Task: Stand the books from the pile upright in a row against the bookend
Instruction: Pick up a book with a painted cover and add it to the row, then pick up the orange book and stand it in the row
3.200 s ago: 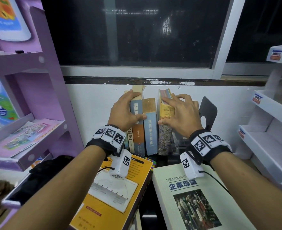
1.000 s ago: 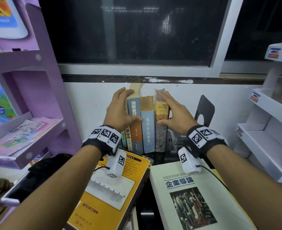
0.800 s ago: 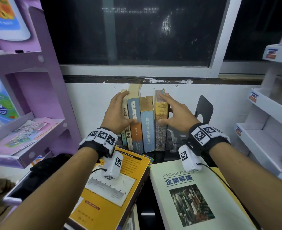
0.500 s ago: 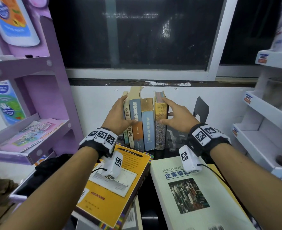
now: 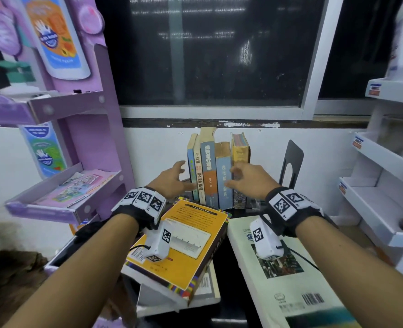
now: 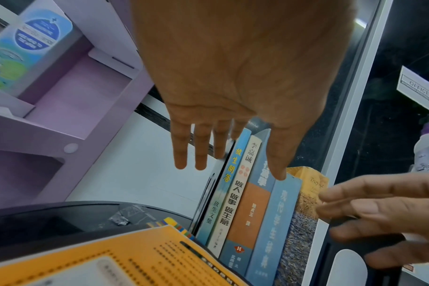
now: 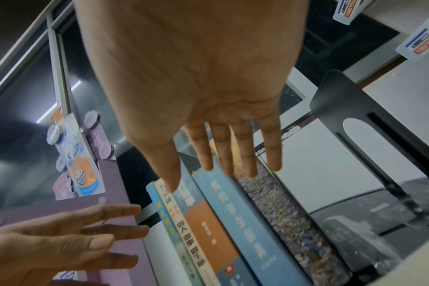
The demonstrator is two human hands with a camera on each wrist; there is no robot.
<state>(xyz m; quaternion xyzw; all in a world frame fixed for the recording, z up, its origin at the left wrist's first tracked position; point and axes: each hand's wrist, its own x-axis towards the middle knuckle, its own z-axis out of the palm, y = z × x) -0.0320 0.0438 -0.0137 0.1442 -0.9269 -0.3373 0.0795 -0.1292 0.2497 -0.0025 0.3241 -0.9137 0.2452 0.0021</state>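
Note:
Several books (image 5: 217, 171) stand upright in a tight row against the white wall, spines toward me. My left hand (image 5: 184, 176) hovers just off the row's left end, fingers straight and spread, holding nothing. My right hand (image 5: 233, 177) hovers in front of the right-hand spines, also spread and holding nothing. The black bookend (image 5: 290, 162) stands to the right of the row, with a gap between it and the last book (image 7: 282, 212). A yellow book (image 5: 184, 242) tops the pile in front. A pale green book (image 5: 283, 275) lies flat beside it.
A purple display rack (image 5: 72, 143) with leaflets stands close on the left. White shelves (image 5: 380, 204) stand close on the right. A dark window (image 5: 210, 50) runs above the wall behind the books. More books (image 5: 205, 292) lie under the yellow one.
Both hands have come off the two ends of the row and drawn back toward me, lower down. The books stay standing by themselves.

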